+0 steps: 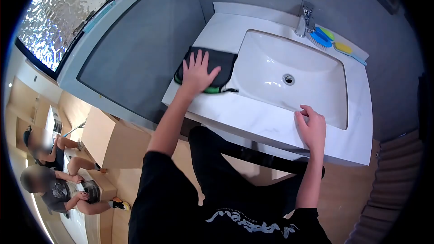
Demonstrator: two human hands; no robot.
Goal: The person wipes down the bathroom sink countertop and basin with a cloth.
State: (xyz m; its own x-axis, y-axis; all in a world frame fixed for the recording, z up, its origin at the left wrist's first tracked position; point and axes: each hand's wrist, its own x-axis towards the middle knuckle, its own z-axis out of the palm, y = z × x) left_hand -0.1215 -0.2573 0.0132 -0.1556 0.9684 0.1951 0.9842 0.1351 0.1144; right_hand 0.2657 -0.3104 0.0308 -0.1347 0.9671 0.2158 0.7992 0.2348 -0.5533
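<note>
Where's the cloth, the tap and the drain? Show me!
Cloth (227, 66): head view, on its dark top.
Tap (301, 25): head view, on its shiny upright body.
Drain (288, 80): head view, on its middle.

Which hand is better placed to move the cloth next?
Probably the left hand: it lies spread on the cloth, while the right hand is away, by the sink's front rim.
</note>
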